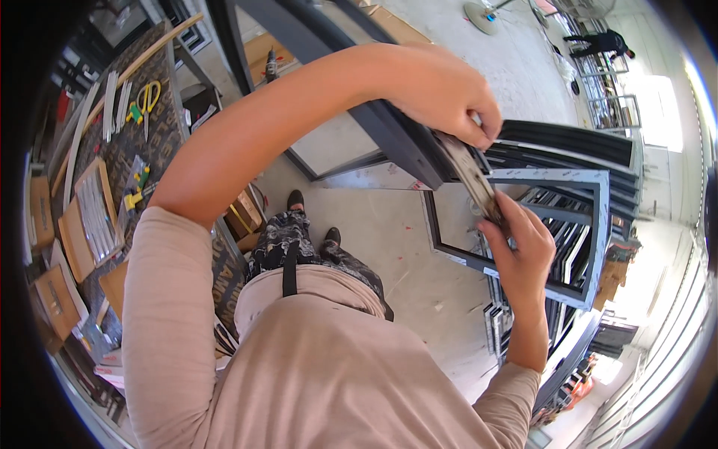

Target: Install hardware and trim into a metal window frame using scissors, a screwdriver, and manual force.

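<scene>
A long, flat, silvery metal strip (470,173), like a window hinge stay, lies slanted along the end of a dark grey window frame (396,142). My right hand (520,243) pinches its lower end between thumb and fingers. Across the frame reaches my left arm, and my left hand (447,93) is closed at the strip's upper end, thumb and forefinger pressed together. The left hand covers that end, so the exact contact there is hidden. A cordless drill (271,66) stands behind the left forearm, near the frame.
At left, a workbench (168,93) carries yellow-handled scissors (148,101), a yellow-green tool (137,191), metal strips and cardboard boxes (56,295). On the right, a film-edged window frame (598,224) leans by several stacked dark profiles (565,142). Another person (602,43) bends over at the far right.
</scene>
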`<state>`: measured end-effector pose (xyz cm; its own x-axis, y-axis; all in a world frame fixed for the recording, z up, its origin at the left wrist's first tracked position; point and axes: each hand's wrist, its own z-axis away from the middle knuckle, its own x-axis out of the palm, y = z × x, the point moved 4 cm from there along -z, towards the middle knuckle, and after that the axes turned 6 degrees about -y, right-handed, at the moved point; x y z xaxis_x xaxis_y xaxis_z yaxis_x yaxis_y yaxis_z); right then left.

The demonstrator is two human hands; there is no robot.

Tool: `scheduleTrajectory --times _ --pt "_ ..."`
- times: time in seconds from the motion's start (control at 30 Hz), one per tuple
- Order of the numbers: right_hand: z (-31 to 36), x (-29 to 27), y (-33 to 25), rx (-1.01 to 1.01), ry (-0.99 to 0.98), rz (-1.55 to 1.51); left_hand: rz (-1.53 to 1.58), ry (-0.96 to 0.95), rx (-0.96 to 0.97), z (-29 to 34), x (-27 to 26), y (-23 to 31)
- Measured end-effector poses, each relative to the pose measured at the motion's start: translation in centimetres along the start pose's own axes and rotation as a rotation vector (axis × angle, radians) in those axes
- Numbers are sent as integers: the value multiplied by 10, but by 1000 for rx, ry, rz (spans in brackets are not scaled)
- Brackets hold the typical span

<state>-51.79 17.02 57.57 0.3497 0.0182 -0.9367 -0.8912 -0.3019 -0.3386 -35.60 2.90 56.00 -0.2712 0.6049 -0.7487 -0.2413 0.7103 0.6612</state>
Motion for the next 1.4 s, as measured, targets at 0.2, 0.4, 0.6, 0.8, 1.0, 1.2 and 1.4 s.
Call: scheduleTrajectory --times 0.2,0.4,0.6,0.8,1.0,1.2,1.4 --pt "-9 12 4 51 123 -176 6 19 70 -4 5 -5" --pt "2 37 22 116 227 -443 59 -36 48 2 3 6" --pt "-1 52 23 67 440 -534 181 67 77 6 6 12" --pt "2 72 25 67 349 -943 91 97 167 13 6 17" --pt "4 67 36 57 138 -1438 13 71 42 14 11 14" --pt "-10 81 36 244 128 -1446 -59 65 22 10 9 20" --pt "-41 69 6 68 526 -715 -40 49 46 12 9 12"
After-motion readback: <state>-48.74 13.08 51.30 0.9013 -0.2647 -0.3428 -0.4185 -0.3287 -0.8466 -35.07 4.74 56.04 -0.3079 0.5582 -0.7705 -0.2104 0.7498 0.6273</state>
